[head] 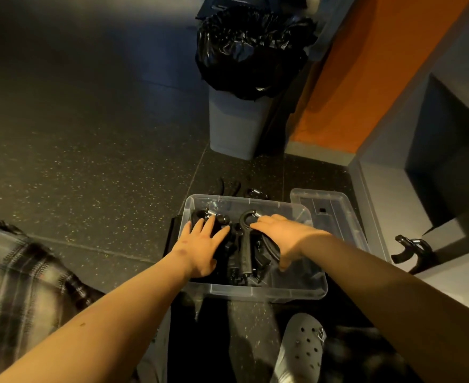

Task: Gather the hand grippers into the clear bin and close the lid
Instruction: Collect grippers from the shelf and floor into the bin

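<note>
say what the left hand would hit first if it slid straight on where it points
Probably the grippers heaped just past the fingers of the left hand, then the far wall of the bin. Depth is unclear, so it may already touch them.

My left hand (200, 244) and right hand (283, 236) cover much of the hand grippers (245, 250) in the clear bin (255, 291), so I cannot count them. Whether the right one grips anything is hidden under its palm. The dark pieces (229, 186) beyond the bin are too dim to identify. The bin's wall overlaps the near edge of the lid (344, 214).
</note>
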